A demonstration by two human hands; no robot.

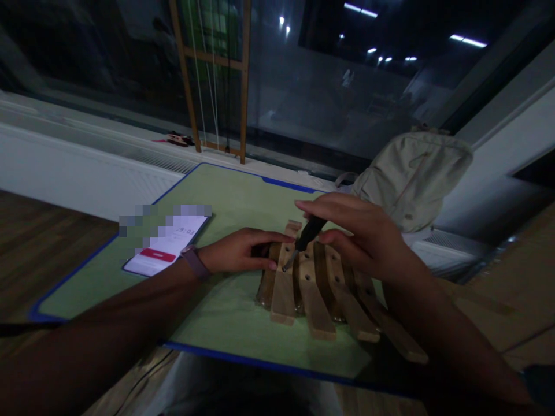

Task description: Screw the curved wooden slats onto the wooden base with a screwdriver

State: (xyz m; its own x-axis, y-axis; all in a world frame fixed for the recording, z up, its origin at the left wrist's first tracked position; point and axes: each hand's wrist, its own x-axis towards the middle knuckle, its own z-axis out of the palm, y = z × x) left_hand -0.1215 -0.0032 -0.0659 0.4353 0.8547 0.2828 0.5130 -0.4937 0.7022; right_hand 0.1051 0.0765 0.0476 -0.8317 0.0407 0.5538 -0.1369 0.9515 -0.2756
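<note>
My right hand (364, 231) is closed around the black handle of a screwdriver (310, 232). The tip of its metal shaft meets a screw hole on the leftmost light wooden slat (284, 294). Several such slats fan out towards me across a darker brown wooden base (267, 283), and dark screws or holes show in them. From the left, my left hand (236, 249) grips the edge of this wooden assembly, thumb near the screwdriver's tip and fingers partly hidden behind. Shadow covers the rightmost slat under my right wrist.
The assembly lies on a green table (234, 196) with a blue edge. Left of my left hand lies a lit phone (173, 242). Beyond the table stand a light backpack (411, 173), a wooden frame (246, 86) with strings, and a radiator (87, 167) below a dark window.
</note>
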